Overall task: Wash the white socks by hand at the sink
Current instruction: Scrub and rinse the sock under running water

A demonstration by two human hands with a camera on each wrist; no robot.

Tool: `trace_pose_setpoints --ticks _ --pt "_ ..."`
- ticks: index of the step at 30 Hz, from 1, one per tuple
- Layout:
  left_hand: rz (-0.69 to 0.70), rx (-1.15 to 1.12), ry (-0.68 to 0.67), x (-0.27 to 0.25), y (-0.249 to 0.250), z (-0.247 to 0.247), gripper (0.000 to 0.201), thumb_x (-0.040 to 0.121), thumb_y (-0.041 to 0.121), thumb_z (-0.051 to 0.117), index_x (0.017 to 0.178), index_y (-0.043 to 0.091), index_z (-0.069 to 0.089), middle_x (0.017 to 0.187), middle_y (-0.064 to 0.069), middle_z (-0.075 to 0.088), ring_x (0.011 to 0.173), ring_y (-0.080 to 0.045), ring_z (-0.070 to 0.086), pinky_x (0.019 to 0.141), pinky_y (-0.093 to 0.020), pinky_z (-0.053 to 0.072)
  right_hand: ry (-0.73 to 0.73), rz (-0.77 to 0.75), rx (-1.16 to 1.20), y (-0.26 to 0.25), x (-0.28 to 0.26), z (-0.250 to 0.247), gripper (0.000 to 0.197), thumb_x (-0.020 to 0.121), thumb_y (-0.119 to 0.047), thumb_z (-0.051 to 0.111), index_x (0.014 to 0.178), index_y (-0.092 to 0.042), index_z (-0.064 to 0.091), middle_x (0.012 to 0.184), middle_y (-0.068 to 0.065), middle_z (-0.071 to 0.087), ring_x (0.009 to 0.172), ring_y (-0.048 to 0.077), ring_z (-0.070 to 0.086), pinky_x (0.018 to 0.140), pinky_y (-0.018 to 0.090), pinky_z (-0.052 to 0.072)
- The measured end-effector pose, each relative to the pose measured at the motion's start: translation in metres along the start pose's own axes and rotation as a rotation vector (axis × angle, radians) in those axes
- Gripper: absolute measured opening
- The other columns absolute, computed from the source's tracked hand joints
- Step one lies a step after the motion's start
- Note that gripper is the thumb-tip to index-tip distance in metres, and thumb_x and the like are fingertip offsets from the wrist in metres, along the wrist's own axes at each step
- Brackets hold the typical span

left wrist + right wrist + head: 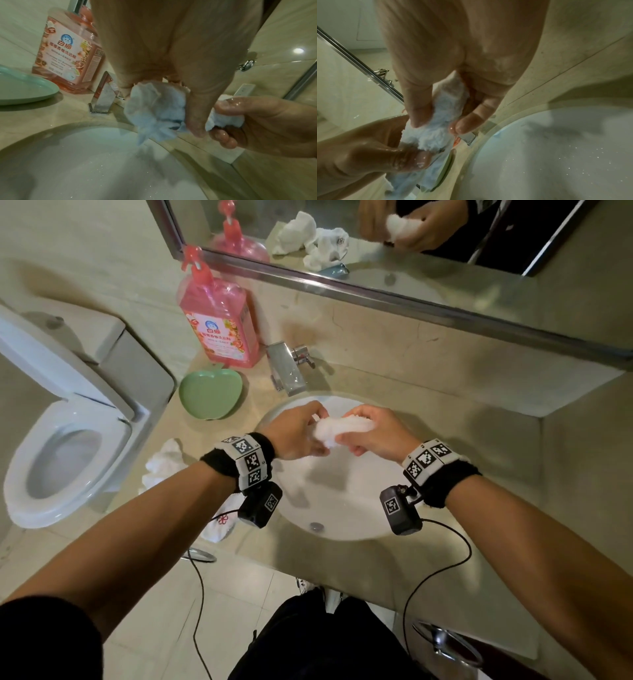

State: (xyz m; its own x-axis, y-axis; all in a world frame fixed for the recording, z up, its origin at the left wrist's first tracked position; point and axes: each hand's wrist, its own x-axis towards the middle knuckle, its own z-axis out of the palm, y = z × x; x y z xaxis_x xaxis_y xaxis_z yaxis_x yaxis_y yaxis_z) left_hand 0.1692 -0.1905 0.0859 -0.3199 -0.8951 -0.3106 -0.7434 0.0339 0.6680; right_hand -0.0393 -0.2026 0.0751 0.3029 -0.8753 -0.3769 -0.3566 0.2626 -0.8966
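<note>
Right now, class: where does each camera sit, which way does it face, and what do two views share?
Head: above, facing down at round white sink; both forearms show.
Left wrist: along left hand toward pink soap bottle.
Right wrist: along right hand toward basin.
All share the bunched white sock, which both hands grip.

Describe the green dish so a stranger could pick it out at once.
Start at the round white sink basin and find the chrome faucet at its back rim. Left of the faucet on the beige countertop, in front of the pink pump bottle, lies the green dish. It is the only green, apple-shaped item; the crumpled white socks lie nearer the counter's front edge.
</note>
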Motion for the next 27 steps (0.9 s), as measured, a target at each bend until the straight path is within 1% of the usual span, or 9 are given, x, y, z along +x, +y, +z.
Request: trace_pose_setpoints --ticks 3,5,7,9,11,14,19,24,27 --pt "-0.043 0.152 0.009 0.003 0.009 0.004 0.069 0.061 0.047 0.089 0.104 0.023 0.041 0.085 0.014 0.05 0.074 -0.007 0.05 0.057 -0.02 0.033 0.069 0.026 0.011 0.005 -0.007 -0.003 0.053 0.054 -0.045 0.091 0.096 -0.022 0.068 0.067 -0.002 0.072 0.054 0.015 0.065 0.051 0.027 0.053" --pt "-0.061 0.025 -0.092 0.004 0.015 0.006 0.068 0.064 0.048 0.087 0.107 0.019 0.044 0.09 0.011 0.056 0.075 -0.004 0.053 0.053 -0.018 0.037 0.113 0.009 0.006 0.005 -0.012 -0.007 0.05 0.055 -0.052 0.089 0.091 -0.023 0.07 0.063 -0.004 0.071 0.05 0.012 0.061 0.047 0.026 0.049" --pt "-0.083 -0.289 -0.18 0.002 0.024 0.011 0.057 0.078 0.036 0.08 0.118 0.016 0.045 0.101 0.002 0.063 0.081 -0.01 0.063 0.056 -0.015 0.047 0.166 -0.003 0.023 0.005 -0.019 -0.013 0.046 0.059 -0.053 0.087 0.09 -0.023 0.07 0.061 -0.007 0.069 0.047 0.01 0.057 0.044 0.025 0.045" --pt "-0.113 -0.547 -0.178 -0.001 0.036 0.018 0.043 0.089 0.02 0.07 0.124 0.014 0.046 0.11 -0.008 0.067 0.087 -0.019 0.069 0.066 -0.025 0.054 0.19 0.004 0.059 0.007 -0.026 -0.019 0.043 0.069 -0.05 0.084 0.096 -0.021 0.069 0.059 -0.009 0.067 0.048 0.008 0.055 0.046 0.026 0.045" --pt "-0.117 -0.612 -0.131 -0.005 0.046 0.024 0.031 0.092 0.013 0.067 0.117 0.014 0.05 0.111 -0.012 0.069 0.089 -0.024 0.069 0.069 -0.032 0.055 0.164 0.026 0.129 0.012 -0.035 -0.023 0.036 0.079 -0.038 0.082 0.104 -0.017 0.067 0.068 -0.008 0.069 0.055 0.009 0.057 0.053 0.029 0.051" --pt "-0.1 -0.649 -0.097 -0.012 0.056 0.035 0.013 0.095 0.01 0.063 0.104 0.011 0.055 0.095 -0.007 0.069 0.073 -0.015 0.068 0.057 -0.022 0.05 0.105 0.058 0.262 0.018 -0.052 -0.028 0.04 0.082 -0.019 0.082 0.115 -0.012 0.062 0.097 0.002 0.073 0.078 0.014 0.067 0.069 0.032 0.058" --pt "-0.115 -0.746 -0.088 -0.033 0.074 0.055 0.003 0.096 0.004 0.057 0.099 0.005 0.057 0.072 0.001 0.064 0.052 -0.006 0.059 0.047 -0.016 0.044 0.09 0.02 0.274 0.027 -0.087 -0.033 0.043 0.08 -0.01 0.083 0.117 -0.012 0.061 0.117 0.013 0.071 0.104 0.028 0.07 0.083 0.043 0.057" --pt "-0.157 -0.704 -0.027 -0.052 0.083 0.067 0.022 0.087 0.002 0.067 0.098 0.009 0.05 0.075 0.001 0.059 0.057 -0.009 0.058 0.048 -0.017 0.043 0.084 -0.027 0.233 0.03 -0.11 -0.031 0.04 0.08 -0.005 0.082 0.111 -0.02 0.062 0.118 0.013 0.069 0.104 0.025 0.069 0.076 0.037 0.061" --pt "-0.13 -0.738 -0.05 -0.063 0.087 0.07 0.033 0.085 0.008 0.075 0.105 0.009 0.048 0.082 -0.004 0.066 0.061 -0.013 0.063 0.048 -0.019 0.046 0.127 -0.025 0.186 0.036 -0.124 -0.03 0.038 0.08 -0.008 0.082 0.112 -0.017 0.064 0.112 0.013 0.071 0.09 0.018 0.071 0.07 0.032 0.06"
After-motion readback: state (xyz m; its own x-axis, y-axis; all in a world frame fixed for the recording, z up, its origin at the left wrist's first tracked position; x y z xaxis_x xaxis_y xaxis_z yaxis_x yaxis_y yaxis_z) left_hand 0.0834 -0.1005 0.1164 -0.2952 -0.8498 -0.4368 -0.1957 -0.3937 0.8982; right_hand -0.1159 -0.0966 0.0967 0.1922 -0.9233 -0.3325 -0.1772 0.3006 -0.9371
